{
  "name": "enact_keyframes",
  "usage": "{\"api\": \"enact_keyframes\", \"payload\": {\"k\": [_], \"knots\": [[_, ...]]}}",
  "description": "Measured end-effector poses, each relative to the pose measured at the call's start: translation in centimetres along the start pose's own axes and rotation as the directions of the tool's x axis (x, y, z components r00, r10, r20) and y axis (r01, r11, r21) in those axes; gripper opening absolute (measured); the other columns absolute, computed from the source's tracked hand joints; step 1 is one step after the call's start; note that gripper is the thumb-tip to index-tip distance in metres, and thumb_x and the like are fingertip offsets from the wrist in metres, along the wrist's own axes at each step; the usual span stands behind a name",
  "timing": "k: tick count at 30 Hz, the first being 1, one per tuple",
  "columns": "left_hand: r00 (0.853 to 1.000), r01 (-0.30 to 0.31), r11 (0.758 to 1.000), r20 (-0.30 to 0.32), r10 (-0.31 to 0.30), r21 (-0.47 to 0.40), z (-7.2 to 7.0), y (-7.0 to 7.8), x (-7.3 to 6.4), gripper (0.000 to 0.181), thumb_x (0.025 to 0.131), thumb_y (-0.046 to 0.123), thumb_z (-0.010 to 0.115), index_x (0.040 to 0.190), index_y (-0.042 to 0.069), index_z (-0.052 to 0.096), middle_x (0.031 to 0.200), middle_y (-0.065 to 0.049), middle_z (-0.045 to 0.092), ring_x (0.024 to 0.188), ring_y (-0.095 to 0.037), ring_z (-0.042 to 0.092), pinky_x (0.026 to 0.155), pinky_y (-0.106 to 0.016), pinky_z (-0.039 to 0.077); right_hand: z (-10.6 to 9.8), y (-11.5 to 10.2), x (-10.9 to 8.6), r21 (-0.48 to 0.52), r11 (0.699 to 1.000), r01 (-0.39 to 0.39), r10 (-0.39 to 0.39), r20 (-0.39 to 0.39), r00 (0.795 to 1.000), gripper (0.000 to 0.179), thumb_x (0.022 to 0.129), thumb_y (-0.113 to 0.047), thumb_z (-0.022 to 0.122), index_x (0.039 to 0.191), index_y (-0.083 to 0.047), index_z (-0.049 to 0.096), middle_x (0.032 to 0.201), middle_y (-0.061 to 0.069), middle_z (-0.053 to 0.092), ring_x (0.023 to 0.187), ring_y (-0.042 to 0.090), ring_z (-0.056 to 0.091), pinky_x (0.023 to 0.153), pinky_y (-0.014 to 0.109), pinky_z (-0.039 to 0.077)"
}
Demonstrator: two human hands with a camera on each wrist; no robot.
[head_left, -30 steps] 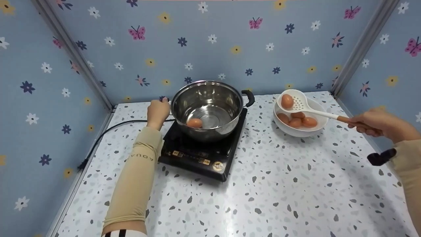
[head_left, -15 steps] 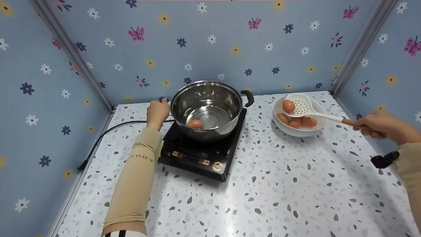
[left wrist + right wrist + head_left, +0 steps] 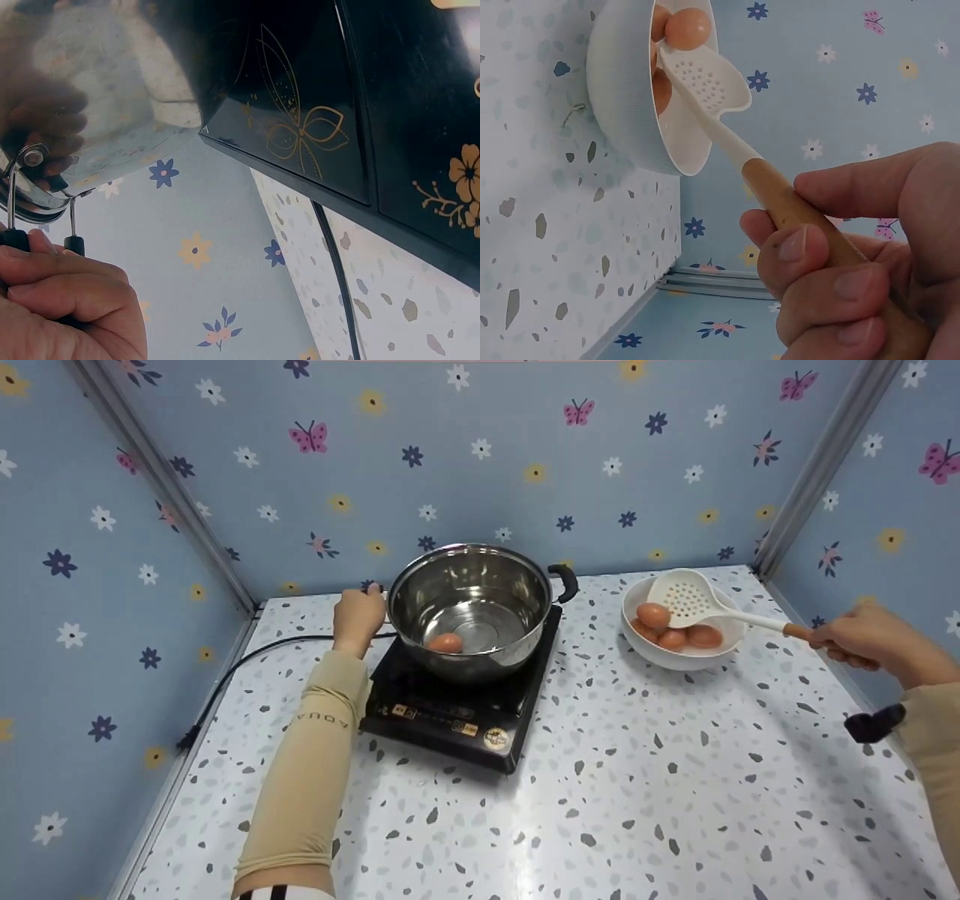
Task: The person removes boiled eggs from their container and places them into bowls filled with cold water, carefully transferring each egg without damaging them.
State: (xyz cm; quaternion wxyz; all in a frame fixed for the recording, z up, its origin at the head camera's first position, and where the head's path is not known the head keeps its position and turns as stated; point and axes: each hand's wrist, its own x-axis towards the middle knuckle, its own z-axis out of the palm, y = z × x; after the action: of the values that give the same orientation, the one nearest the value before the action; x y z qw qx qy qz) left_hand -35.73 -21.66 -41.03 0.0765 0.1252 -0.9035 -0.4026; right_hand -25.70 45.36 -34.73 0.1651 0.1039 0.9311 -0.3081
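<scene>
My right hand (image 3: 862, 637) grips the wooden handle of a white slotted ladle (image 3: 686, 596), its fingers curled round it in the right wrist view too. The ladle's perforated head is tilted over a white bowl (image 3: 675, 662). At the head's left edge an egg (image 3: 654, 616) rests above several brown eggs (image 3: 703, 637) in the bowl. My left hand (image 3: 358, 617) grips the black side handle (image 3: 73, 244) of a steel pot (image 3: 487, 661). Inside the pot, near its front left wall, sits one brown egg (image 3: 446, 643).
Beneath the pot is a black induction cooker (image 3: 450, 720), with a black cable (image 3: 270, 643) running off to the left. The pot's other handle (image 3: 564, 583) sticks out to the right. Flower-patterned panels (image 3: 480, 457) wall in the speckled table (image 3: 637, 795) at the back and sides.
The ladle has tipped and shifted slightly right; the egg it carried has rolled to its left edge and lower, onto the eggs in the bowl. The left hand stays on the pot handle.
</scene>
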Motion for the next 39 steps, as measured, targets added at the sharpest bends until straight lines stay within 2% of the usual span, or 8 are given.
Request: {"api": "enact_keyframes", "payload": {"k": [9, 14, 20, 27, 33, 39], "knots": [[1.0, -0.003, 1.0, -0.016, 0.003, -0.006, -0.1, -0.1, -0.1, 0.056, 0.117, 0.03, 0.038, 0.13, -0.015, 0.068, 0.134, -0.039, 0.067, 0.126, -0.053, 0.067, 0.106, -0.062, 0.052, 0.0, -0.3, 0.2, 0.011, 1.0, -0.01, 0.011, -0.046, 0.999, 0.033, 0.105, -0.023, 0.058, 0.08, -0.008, 0.074, 0.062, -0.003, 0.057, 0.052, 0.011, 0.044, 0.051, 0.03, 0.041], [1.0, -0.005, 1.0, -0.003, 0.005, -0.014, -0.1, 0.0, -0.3, 0.057, 0.117, 0.03, 0.037, 0.13, -0.015, 0.068, 0.132, -0.039, 0.068, 0.122, -0.052, 0.068, 0.104, -0.061, 0.054, 0.2, -0.5, 0.2, -0.003, 1.0, -0.02, 0.02, -0.045, 0.999, 0.037, 0.106, -0.023, 0.058, 0.072, -0.012, 0.068, 0.06, -0.003, 0.054, 0.052, 0.012, 0.044, 0.052, 0.032, 0.042], [1.0, -0.016, 1.0, -0.016, 0.016, -0.023, 0.0, 0.1, -0.5, 0.056, 0.117, 0.03, 0.037, 0.128, -0.014, 0.07, 0.131, -0.038, 0.069, 0.121, -0.051, 0.069, 0.102, -0.061, 0.054, 0.1, -1.2, 0.1, 0.02, 1.0, -0.004, 0.005, -0.052, 0.999, 0.036, 0.107, -0.024, 0.056, 0.075, -0.013, 0.07, 0.062, -0.003, 0.056, 0.053, 0.011, 0.044, 0.053, 0.031, 0.041], [1.0, -0.007, 1.0, -0.005, 0.007, -0.027, -0.1, 0.1, -0.6, 0.056, 0.117, 0.03, 0.036, 0.128, -0.015, 0.069, 0.131, -0.038, 0.069, 0.122, -0.05, 0.068, 0.104, -0.06, 0.053, 0.1, -2.8, 0.0, 0.018, 0.999, 0.029, -0.027, -0.067, 0.997, 0.037, 0.107, -0.027, 0.057, 0.073, -0.016, 0.068, 0.062, -0.004, 0.056, 0.053, 0.011, 0.045, 0.053, 0.031, 0.041], [1.0, -0.002, 1.0, 0.004, 0.002, -0.019, -0.1, 0.1, -0.4, 0.057, 0.117, 0.031, 0.036, 0.128, -0.015, 0.068, 0.132, -0.039, 0.068, 0.122, -0.05, 0.068, 0.104, -0.06, 0.052, 0.1, -4.7, -0.2, 0.032, 0.996, 0.077, -0.074, -0.084, 0.994, 0.033, 0.107, -0.026, 0.058, 0.082, -0.013, 0.074, 0.062, -0.004, 0.058, 0.053, 0.012, 0.048, 0.053, 0.032, 0.042], [1.0, -0.01, 1.0, 0.007, 0.01, -0.022, -0.2, 0.1, -0.5, 0.056, 0.117, 0.03, 0.037, 0.126, -0.015, 0.069, 0.13, -0.038, 0.069, 0.118, -0.049, 0.069, 0.101, -0.059, 0.053, 0.3, -7.1, -0.2, 0.019, 0.993, 0.113, -0.111, -0.085, 0.99, 0.033, 0.108, -0.027, 0.058, 0.083, -0.012, 0.074, 0.061, -0.005, 0.056, 0.053, 0.012, 0.048, 0.053, 0.032, 0.042]]}}
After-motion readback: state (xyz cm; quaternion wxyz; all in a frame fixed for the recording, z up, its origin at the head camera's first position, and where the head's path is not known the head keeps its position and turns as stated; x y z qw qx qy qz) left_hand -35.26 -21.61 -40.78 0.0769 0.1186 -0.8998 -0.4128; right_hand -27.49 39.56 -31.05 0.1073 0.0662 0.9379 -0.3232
